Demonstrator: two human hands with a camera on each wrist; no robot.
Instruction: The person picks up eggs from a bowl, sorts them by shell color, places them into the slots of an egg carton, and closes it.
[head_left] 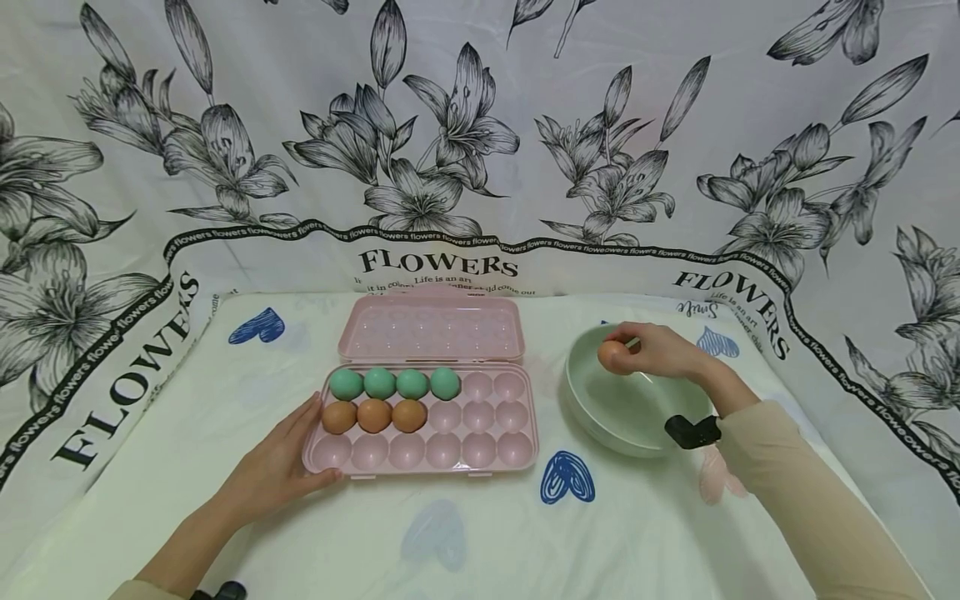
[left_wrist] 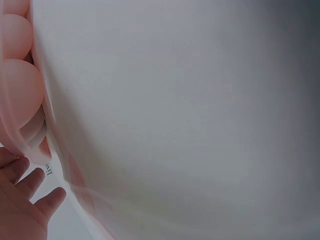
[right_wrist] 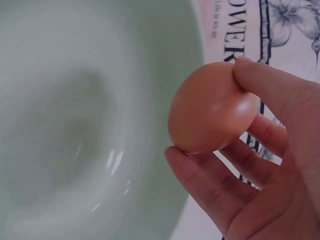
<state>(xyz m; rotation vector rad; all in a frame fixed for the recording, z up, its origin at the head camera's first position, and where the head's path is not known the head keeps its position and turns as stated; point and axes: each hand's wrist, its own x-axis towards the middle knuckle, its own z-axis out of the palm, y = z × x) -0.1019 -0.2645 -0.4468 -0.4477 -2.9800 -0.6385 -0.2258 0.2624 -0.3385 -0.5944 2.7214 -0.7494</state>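
My right hand (head_left: 660,350) pinches a brown egg (head_left: 612,357) over the far left rim of a pale green bowl (head_left: 592,417). The right wrist view shows that egg (right_wrist: 210,110) between thumb and fingertips, with the bowl's smooth inner wall (right_wrist: 160,125) beside it. On the left, my left hand (head_left: 281,467) rests against the left side of a pink egg carton (head_left: 423,472), fingers extended along its edge and thumb at the front corner. Several green eggs (head_left: 380,383) fill part of the carton's back row. Three brown eggs (head_left: 375,415) sit in its middle row.
The carton's pink lid (head_left: 431,329) stands raised at the back. Beneath everything lies a white cloth (head_left: 337,542) with printed hearts. A flower-printed curtain (head_left: 525,192) hangs behind the carton and bowl.
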